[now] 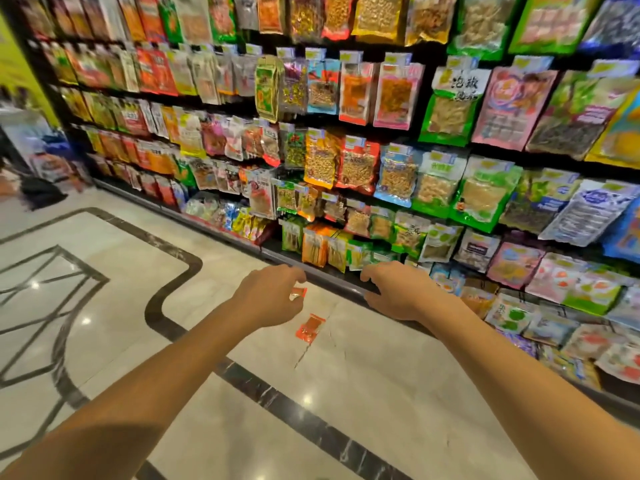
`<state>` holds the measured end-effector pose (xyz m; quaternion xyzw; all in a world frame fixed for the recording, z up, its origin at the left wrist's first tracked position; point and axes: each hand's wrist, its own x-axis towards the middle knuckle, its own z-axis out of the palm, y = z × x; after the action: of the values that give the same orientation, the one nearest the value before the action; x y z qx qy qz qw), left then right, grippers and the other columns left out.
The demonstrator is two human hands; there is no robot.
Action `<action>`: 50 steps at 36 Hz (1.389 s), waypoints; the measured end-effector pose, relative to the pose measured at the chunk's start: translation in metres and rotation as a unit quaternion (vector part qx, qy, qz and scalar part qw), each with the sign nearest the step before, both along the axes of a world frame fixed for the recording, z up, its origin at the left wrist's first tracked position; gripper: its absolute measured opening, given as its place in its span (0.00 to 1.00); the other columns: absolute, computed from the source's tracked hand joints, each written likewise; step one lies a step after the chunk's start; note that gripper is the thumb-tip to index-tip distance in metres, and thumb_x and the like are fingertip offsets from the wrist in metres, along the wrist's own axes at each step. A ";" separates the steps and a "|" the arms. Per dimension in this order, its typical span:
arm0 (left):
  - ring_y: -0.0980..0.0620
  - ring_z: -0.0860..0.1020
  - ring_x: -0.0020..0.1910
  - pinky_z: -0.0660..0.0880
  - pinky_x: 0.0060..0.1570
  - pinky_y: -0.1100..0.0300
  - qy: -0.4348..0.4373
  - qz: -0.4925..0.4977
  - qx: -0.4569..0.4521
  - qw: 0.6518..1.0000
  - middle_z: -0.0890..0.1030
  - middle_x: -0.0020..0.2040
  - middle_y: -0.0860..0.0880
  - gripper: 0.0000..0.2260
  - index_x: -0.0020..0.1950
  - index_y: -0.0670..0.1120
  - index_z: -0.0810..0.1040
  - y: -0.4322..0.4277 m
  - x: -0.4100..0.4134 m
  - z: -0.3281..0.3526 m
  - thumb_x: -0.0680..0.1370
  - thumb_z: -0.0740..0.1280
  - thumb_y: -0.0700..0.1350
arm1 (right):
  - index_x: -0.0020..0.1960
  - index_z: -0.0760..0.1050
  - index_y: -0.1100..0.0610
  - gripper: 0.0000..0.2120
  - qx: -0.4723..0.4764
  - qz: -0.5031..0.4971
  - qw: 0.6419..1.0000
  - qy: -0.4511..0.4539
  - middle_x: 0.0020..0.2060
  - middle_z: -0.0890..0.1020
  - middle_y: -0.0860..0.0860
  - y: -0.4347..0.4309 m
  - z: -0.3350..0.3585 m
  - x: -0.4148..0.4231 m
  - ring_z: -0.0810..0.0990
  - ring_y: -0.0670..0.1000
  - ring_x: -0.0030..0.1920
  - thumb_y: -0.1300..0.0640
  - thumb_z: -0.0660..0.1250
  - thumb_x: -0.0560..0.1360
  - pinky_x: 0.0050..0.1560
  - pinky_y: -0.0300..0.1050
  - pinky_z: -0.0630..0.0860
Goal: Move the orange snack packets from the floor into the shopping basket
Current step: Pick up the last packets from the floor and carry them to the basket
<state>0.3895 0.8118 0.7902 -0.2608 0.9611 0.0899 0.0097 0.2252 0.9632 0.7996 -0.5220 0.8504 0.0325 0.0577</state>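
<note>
Two small orange snack packets lie on the pale marble floor near the shelf base. One orange packet [309,328] lies flat and in full view. A second orange packet [298,292] is partly hidden behind my left hand [269,295], whose fingers are curled and apart above it, not gripping. My right hand [398,289] hovers to the right, fingers spread, holding nothing, close to the shelf's bottom edge. No shopping basket is in view.
A tall shelf wall [346,282] of hanging snack bags runs along the right and back, its dark base rail close to my hands. The marble floor [242,427] with dark inlay stripes spreads left and toward me. Blurred goods stand at far left.
</note>
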 end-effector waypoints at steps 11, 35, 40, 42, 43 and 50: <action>0.48 0.76 0.62 0.75 0.59 0.50 -0.048 -0.024 -0.005 0.999 0.77 0.65 0.51 0.20 0.70 0.52 0.70 -0.185 -0.122 -0.026 0.79 0.64 0.53 | 0.58 0.74 0.54 0.13 -0.030 -0.019 0.999 -0.028 0.53 0.81 0.53 -0.190 -0.037 -0.133 0.79 0.56 0.49 0.48 0.62 0.78 0.43 0.50 0.78; 0.46 0.76 0.64 0.75 0.59 0.49 -0.133 -0.207 0.079 0.966 0.78 0.65 0.49 0.21 0.68 0.50 0.73 -0.565 -0.456 -0.182 0.76 0.66 0.52 | 0.63 0.72 0.53 0.16 -0.009 -0.278 0.950 -0.142 0.59 0.79 0.55 -0.499 -0.187 -0.392 0.78 0.60 0.59 0.47 0.61 0.79 0.55 0.56 0.77; 0.44 0.76 0.62 0.75 0.56 0.49 -0.189 -0.264 0.087 0.942 0.78 0.64 0.48 0.20 0.67 0.50 0.71 -0.637 -0.540 -0.240 0.77 0.65 0.53 | 0.65 0.71 0.53 0.16 0.005 -0.396 0.890 -0.227 0.63 0.78 0.55 -0.549 -0.258 -0.427 0.76 0.60 0.63 0.47 0.61 0.79 0.58 0.55 0.75; 0.44 0.76 0.62 0.75 0.55 0.50 -0.212 -0.281 0.091 0.932 0.77 0.63 0.48 0.19 0.67 0.49 0.71 -0.657 -0.568 -0.267 0.78 0.64 0.53 | 0.65 0.71 0.53 0.17 0.014 -0.424 0.870 -0.252 0.64 0.77 0.54 -0.564 -0.289 -0.437 0.75 0.59 0.64 0.48 0.61 0.80 0.59 0.53 0.74; 0.43 0.76 0.61 0.75 0.54 0.50 -0.219 -0.284 0.091 0.929 0.78 0.63 0.47 0.19 0.67 0.50 0.71 -0.666 -0.583 -0.282 0.78 0.64 0.53 | 0.66 0.71 0.52 0.17 0.018 -0.436 0.863 -0.255 0.65 0.77 0.53 -0.570 -0.305 -0.442 0.75 0.59 0.64 0.47 0.61 0.80 0.59 0.53 0.74; 0.41 0.78 0.61 0.76 0.56 0.47 -0.272 -0.293 0.097 0.911 0.80 0.62 0.44 0.17 0.65 0.50 0.74 -0.706 -0.647 -0.425 0.76 0.64 0.50 | 0.68 0.67 0.51 0.19 0.071 -0.466 0.823 -0.319 0.64 0.75 0.53 -0.617 -0.445 -0.480 0.75 0.59 0.64 0.46 0.59 0.80 0.62 0.54 0.73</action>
<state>-0.2575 0.1054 0.3648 0.0206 0.9411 0.1018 0.3217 -0.2548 0.3465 0.3545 -0.0395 0.9219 -0.1062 0.3705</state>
